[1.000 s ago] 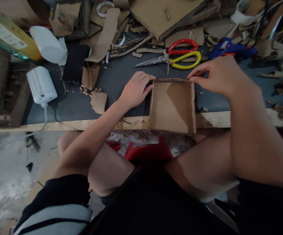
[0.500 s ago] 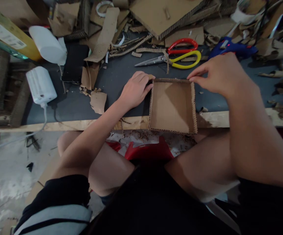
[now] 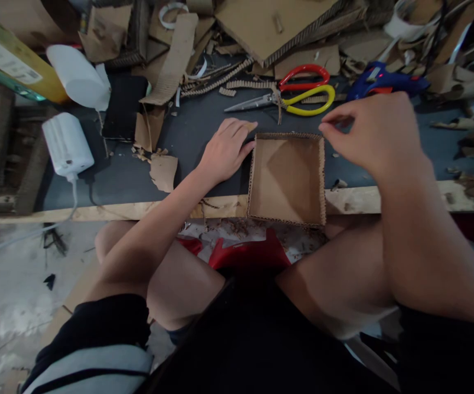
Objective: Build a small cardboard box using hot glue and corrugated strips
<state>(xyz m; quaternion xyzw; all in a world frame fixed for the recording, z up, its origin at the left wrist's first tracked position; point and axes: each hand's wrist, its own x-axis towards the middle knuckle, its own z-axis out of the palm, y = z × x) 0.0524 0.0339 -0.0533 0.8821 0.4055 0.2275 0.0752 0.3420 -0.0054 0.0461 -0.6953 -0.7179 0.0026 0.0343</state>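
Note:
A shallow square cardboard box [image 3: 288, 169], open at the top, overhangs the wooden front edge of the table. Beside its upper left corner lies my left hand [image 3: 226, 150], fingers stretched over the dark surface and thumb tip against or very near the box wall. At those fingertips shows a small tan bit [image 3: 252, 126] whose kind I cannot tell. My right hand [image 3: 374, 131] hovers just off the upper right corner, thumb and forefinger brought together in a pinch; anything between them is too small to make out. Red-and-yellow-handled scissors [image 3: 281, 98] lie beyond the box.
A blue glue gun [image 3: 380, 82] rests behind my right hand. Cardboard sheets [image 3: 275, 27] and corrugated strips [image 3: 220, 76] crowd the back. At left are a black phone-like slab [image 3: 125, 106], a white corded block [image 3: 68, 143] and a bottle [image 3: 19, 60]. A red stool [image 3: 249, 253] shows below.
My right hand has come away from the box's upper right corner, slightly to the right. The left fingers have parted a little from the upper left corner. The box has barely moved.

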